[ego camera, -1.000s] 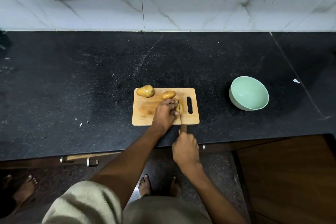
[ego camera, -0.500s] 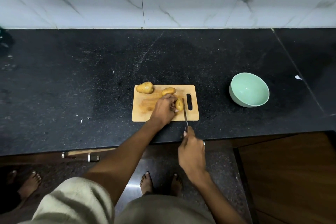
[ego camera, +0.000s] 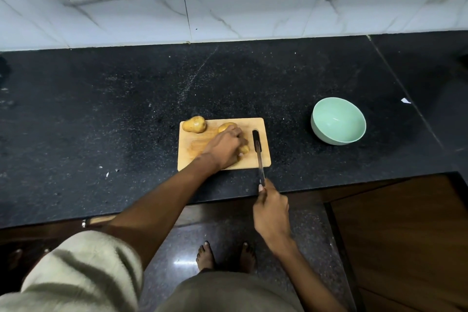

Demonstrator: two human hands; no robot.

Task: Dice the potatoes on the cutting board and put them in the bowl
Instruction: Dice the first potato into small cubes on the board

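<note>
My left hand (ego camera: 225, 149) pins one potato (ego camera: 244, 149) on the wooden cutting board (ego camera: 263, 159). My right hand (ego camera: 271, 210) grips the knife (ego camera: 259, 159), blade at 3 o'clock of that potato, apart from it. Two whole potatoes (ego camera: 194, 124) lie toward 11 o'clock. The green bowl (ego camera: 338, 124), at 2 o'clock on the desk (ego camera: 101, 121), holds nothing. Dicing has barely started; no dice are visible.
</note>
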